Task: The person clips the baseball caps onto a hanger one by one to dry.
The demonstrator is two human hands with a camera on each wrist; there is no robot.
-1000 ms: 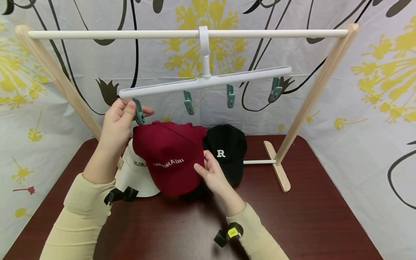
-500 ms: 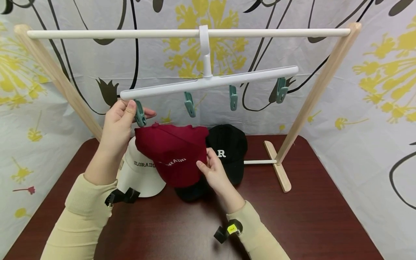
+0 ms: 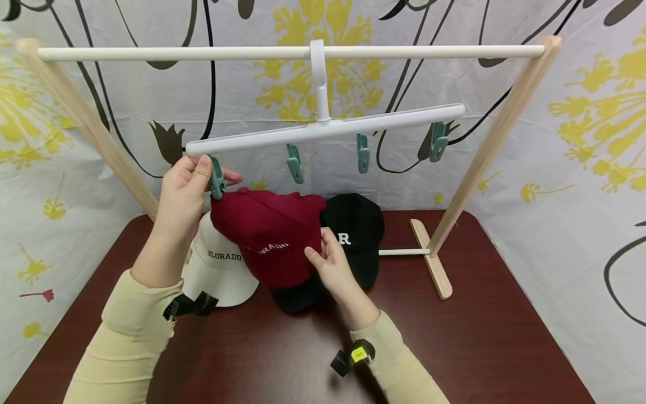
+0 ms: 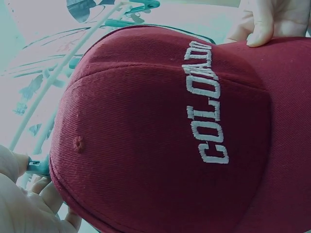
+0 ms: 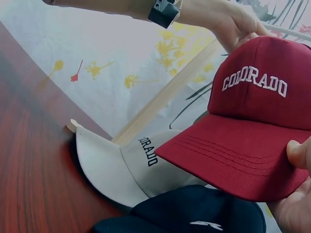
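A dark red baseball cap [image 3: 272,230] with white COLORADO lettering is held up off the table. My right hand [image 3: 330,261] pinches its brim, thumb on top in the right wrist view. The left hand [image 3: 184,182] pinches a green clip [image 3: 217,178] at the left end of a white hanger [image 3: 267,138]. That clip's lower end meets the cap's upper left edge; whether it grips the fabric cannot be told. In the left wrist view the cap's crown [image 4: 131,126] fills most of the picture, and the thumb is against the clip [image 4: 39,166].
The hanger hangs tilted from the white rail [image 3: 176,54] of a wooden rack [image 3: 504,140]. More green clips [image 3: 363,154] dangle from it. On the table [image 3: 494,314] are a white COLORADO cap [image 3: 222,280], a black cap [image 3: 355,224] with an R, and another dark cap [image 3: 298,297].
The red cap has turned, its brim tipping away, and its top edge has come up against the clip. The hanger's right end has swung slightly right. My left hand has barely moved.
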